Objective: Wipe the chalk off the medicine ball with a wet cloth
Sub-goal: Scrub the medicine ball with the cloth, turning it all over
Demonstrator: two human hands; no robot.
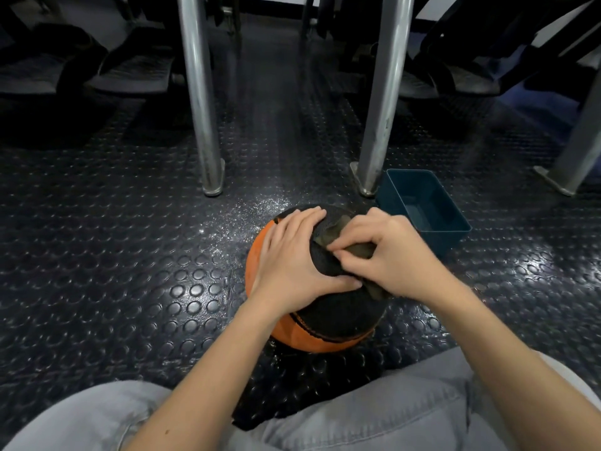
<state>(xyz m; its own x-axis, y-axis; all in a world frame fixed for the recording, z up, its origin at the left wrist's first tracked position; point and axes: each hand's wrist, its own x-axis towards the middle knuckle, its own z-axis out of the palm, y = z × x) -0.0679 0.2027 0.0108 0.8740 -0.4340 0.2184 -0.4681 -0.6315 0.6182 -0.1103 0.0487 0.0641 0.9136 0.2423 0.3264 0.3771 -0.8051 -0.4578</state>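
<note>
Head view, the only one I have. The medicine ball (338,315) sits on the studded rubber floor (130,255) at lower centre of the frame, between grey-trousered knees (390,405) at the bottom edge and two metal legs (198,92) above. Its black panel faces up, with orange showing at the left and along the bottom.

The left grip (292,255), a bare hand, lies spread flat over the ball's upper left. Its fingers are straight, grasping nothing, and the thumb reaches right along the black panel. I read it as bracing the ball.

The right grip (387,252) is clenched on the cloth (335,231), fingers curled and pinching the dark, bunched fabric against the ball's upper right.

The cloth is what the next stroke turns on. It runs as a rumpled band from the top of the ball down to lower right, passing under the right grip. One tail comes out just beside the left thumb. The right grip is the one on it, so any wipe is its work, with the left only steadying.

I cannot make out chalk on the black panel. White dust (247,216) speckles the floor at the ball's upper left. A blue tub (450,242) stands just beside the ball at upper right.
</note>
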